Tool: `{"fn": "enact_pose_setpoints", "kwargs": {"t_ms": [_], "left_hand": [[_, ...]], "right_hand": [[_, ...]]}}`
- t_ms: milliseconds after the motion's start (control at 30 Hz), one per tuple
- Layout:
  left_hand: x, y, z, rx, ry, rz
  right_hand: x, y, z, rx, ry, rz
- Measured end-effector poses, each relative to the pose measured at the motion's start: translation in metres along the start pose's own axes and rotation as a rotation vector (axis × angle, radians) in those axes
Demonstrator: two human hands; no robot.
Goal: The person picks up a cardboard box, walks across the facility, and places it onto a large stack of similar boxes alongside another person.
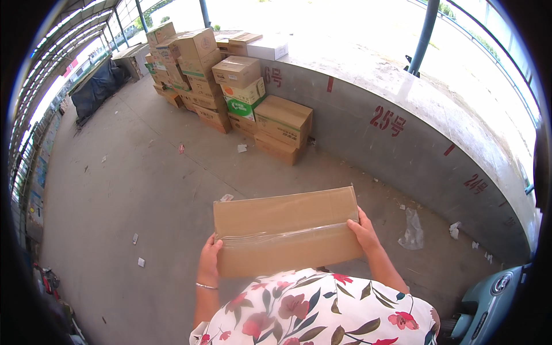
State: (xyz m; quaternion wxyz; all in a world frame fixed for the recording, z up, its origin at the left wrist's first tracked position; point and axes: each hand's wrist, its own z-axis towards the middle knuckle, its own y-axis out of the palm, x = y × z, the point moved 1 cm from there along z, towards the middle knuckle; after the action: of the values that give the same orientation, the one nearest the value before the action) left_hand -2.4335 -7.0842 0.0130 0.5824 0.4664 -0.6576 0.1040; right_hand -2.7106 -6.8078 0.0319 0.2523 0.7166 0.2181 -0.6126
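Close in front of my body I hold a brown cardboard box (pixel 287 210), with clear tape running along the seam of the side facing up. My left hand (pixel 210 256) grips its left end, the thumb pressed on the near face. At the other end my right hand (pixel 363 231) is closed on the edge, thumb lying over the tape's end. The fingers of both hands are partly hidden behind the cardboard. Beneath, the box's lower edge meets my flowered top.
Stacked cartons (pixel 201 75) stand ahead along a grey low wall (pixel 374 123). A large carton (pixel 282 123) is nearest. A clear plastic bag (pixel 411 230) and paper scraps (pixel 242 148) litter the concrete floor. A pale blue vehicle (pixel 489 305) is at lower right; a dark tarp (pixel 100 86) covers something far left.
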Motion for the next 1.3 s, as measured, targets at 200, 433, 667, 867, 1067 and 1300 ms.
{"fn": "enact_pose_setpoints", "kwargs": {"t_ms": [200, 433, 667, 867, 1067, 1300], "left_hand": [[0.040, -0.016, 0.074, -0.060, -0.062, 0.003], [0.061, -0.024, 0.145, -0.093, -0.117, 0.032], [0.077, -0.021, 0.203, 0.013, -0.049, 0.029], [0.109, 0.003, 0.264, 0.055, 0.022, 0.049], [0.111, 0.033, 0.330, 0.034, -0.033, 0.054], [0.117, 0.056, 0.426, -0.058, -0.143, 0.117]], "right_hand": [[-0.016, 0.048, 0.043, 0.062, 0.056, -0.023], [-0.002, 0.063, 0.102, 0.067, 0.050, 0.006], [-0.003, 0.077, 0.207, -0.039, 0.027, 0.034], [-0.016, 0.079, 0.300, -0.107, -0.009, 0.029], [-0.024, 0.058, 0.358, -0.061, 0.065, -0.020], [-0.024, 0.044, 0.406, 0.077, 0.077, 0.016]]}}
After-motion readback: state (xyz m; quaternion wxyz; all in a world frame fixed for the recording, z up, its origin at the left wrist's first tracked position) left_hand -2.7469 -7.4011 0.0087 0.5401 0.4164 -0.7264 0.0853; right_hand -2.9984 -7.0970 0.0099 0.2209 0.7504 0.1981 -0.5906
